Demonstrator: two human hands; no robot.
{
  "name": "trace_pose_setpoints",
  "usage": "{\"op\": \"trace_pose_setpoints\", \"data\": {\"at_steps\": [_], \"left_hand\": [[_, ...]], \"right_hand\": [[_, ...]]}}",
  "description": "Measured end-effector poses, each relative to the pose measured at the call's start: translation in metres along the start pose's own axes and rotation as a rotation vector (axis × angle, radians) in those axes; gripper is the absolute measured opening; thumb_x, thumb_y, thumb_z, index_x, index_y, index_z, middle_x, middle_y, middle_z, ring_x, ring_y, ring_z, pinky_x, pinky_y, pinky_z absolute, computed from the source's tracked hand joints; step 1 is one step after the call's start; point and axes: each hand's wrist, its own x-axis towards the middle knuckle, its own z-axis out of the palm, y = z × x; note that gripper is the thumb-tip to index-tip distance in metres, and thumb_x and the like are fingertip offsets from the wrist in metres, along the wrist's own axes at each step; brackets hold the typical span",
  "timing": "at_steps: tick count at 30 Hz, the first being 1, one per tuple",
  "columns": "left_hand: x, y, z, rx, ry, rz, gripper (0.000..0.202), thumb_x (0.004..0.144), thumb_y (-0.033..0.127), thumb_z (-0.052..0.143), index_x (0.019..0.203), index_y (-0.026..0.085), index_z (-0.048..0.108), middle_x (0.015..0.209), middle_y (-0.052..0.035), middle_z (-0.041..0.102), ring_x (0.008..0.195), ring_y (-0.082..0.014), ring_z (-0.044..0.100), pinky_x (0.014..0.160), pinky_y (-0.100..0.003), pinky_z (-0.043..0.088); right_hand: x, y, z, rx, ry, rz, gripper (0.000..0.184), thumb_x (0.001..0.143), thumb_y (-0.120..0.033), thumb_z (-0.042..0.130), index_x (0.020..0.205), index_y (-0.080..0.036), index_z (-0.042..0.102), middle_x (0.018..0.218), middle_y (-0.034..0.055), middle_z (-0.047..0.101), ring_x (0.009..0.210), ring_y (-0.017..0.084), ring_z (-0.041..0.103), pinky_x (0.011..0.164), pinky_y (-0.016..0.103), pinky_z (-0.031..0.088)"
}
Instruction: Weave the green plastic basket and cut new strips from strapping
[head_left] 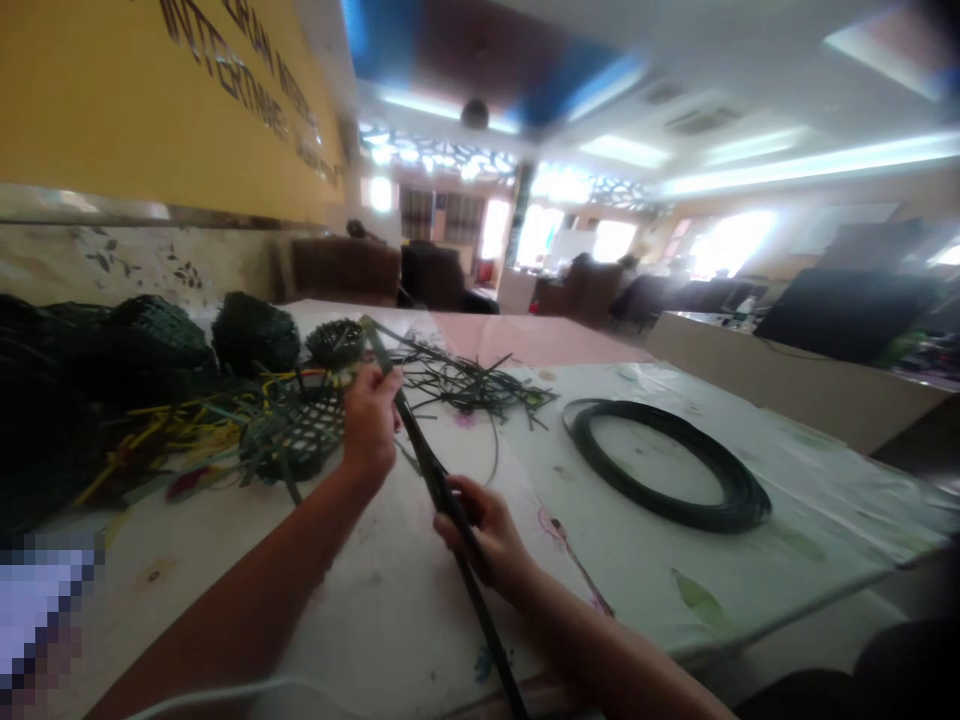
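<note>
Several long, flat dark green strips (424,455) run slanting from near the middle of the table down toward the lower edge of the view. My left hand (371,425) is closed around their upper part, thumb on top. Lower down, my right hand (487,530) grips the same strips between thumb and fingers. Just left of my left hand lies an openwork woven green basket piece (289,440). Past the hands is a loose heap of cut green strips (472,385). Blur hides how many strips I hold.
A coil of dark green strip (739,495) lies on the right of the cloth-covered table (622,590). Dark woven balls (255,332) and yellow strips (176,430) crowd the left side. Another desk (780,375) with a dark screen stands beyond, to the right.
</note>
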Motion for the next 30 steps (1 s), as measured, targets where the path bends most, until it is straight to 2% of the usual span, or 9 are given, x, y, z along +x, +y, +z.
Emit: {"op": "trace_pose_setpoints", "data": {"at_steps": [5,10,13,19,24,30], "left_hand": [[-0.001,-0.003,0.0,0.005,-0.013,-0.009,0.033,0.077,0.027,0.068,0.065,0.02,0.038,0.046,0.0107,0.025,0.033,-0.0044,0.022,0.034,-0.019,0.013],[0.004,0.003,0.0,0.006,0.034,-0.091,0.028,0.075,0.025,0.067,0.064,0.02,0.042,0.045,0.0112,0.025,0.033,-0.0045,0.023,0.034,-0.019,0.014],[0.008,0.007,-0.001,-0.007,0.058,-0.113,0.03,0.075,0.021,0.065,0.063,0.02,0.038,0.046,0.0112,0.025,0.033,-0.0043,0.022,0.033,-0.018,0.015],[0.007,0.004,-0.004,0.007,0.044,-0.003,0.032,0.077,0.023,0.065,0.065,0.02,0.036,0.05,0.0098,0.031,0.035,-0.0039,0.023,0.034,-0.018,0.015],[0.005,0.002,-0.004,0.032,0.009,0.021,0.034,0.078,0.026,0.067,0.065,0.02,0.036,0.05,0.0095,0.03,0.036,-0.0047,0.026,0.034,-0.018,0.018],[0.009,0.006,-0.005,0.06,-0.052,0.004,0.031,0.079,0.024,0.065,0.065,0.02,0.038,0.048,0.0096,0.026,0.035,-0.0048,0.023,0.033,-0.018,0.016]], "right_hand": [[0.0,-0.005,0.001,0.037,-0.006,0.001,0.029,0.075,-0.032,0.073,0.097,-0.015,0.063,0.061,-0.0064,0.044,0.052,0.006,0.035,0.046,0.019,0.027],[-0.001,-0.016,0.003,-0.001,-0.003,-0.011,0.021,0.076,-0.031,0.07,0.088,-0.015,0.064,0.061,-0.0058,0.042,0.054,0.007,0.034,0.047,0.02,0.027],[-0.001,-0.017,0.004,-0.018,-0.008,-0.018,0.018,0.076,-0.03,0.07,0.082,-0.015,0.061,0.06,-0.006,0.041,0.054,0.007,0.035,0.048,0.02,0.027],[0.0,-0.002,0.003,0.032,-0.026,0.018,0.029,0.075,-0.03,0.073,0.098,-0.015,0.063,0.061,-0.0065,0.046,0.051,0.006,0.037,0.046,0.018,0.027],[0.001,-0.001,0.0,0.093,-0.039,0.029,0.033,0.074,-0.034,0.075,0.099,-0.015,0.063,0.06,-0.0066,0.047,0.05,0.005,0.039,0.044,0.017,0.029],[0.002,-0.005,-0.002,0.118,-0.049,0.057,0.038,0.074,-0.041,0.076,0.099,-0.014,0.063,0.058,-0.0059,0.052,0.046,0.006,0.043,0.042,0.017,0.033]]}}
